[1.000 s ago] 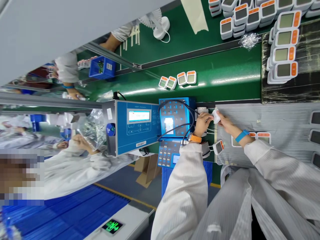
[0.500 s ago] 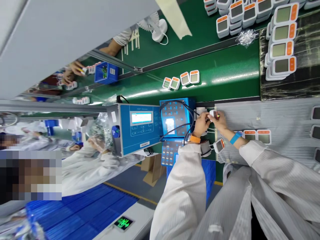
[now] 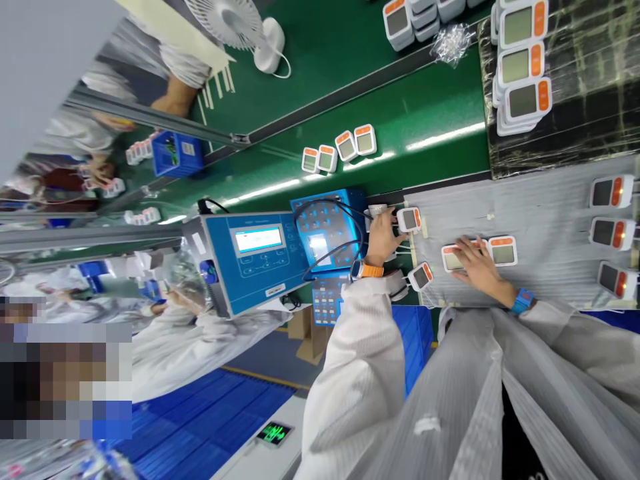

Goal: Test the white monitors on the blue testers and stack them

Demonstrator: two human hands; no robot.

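Observation:
My left hand point(image 3: 383, 238), with an orange watch band at its wrist, is beside a white and orange device point(image 3: 410, 219) at the mat's left edge, its fingers apart. My right hand point(image 3: 477, 267), above a blue wristband, lies spread over a white device point(image 3: 453, 258) on the grey mat point(image 3: 540, 207). Another device point(image 3: 503, 251) lies just right of that hand. Below my left hand, a tilted device point(image 3: 420, 276) sits by the cables. The blue tester point(image 3: 327, 230) with black cables stands left of my left hand.
A larger blue instrument point(image 3: 260, 260) with a lit screen stands farther left. Several devices lie on the green belt point(image 3: 435, 127). Stacks of devices point(image 3: 527, 100) rest on a black wrapped board point(image 3: 590, 80). Three lit devices line the right. Other people work at the left.
The device between my hands now sits by my left hand, released by my right. My right hand has moved right onto a device on the mat. The view has shifted.

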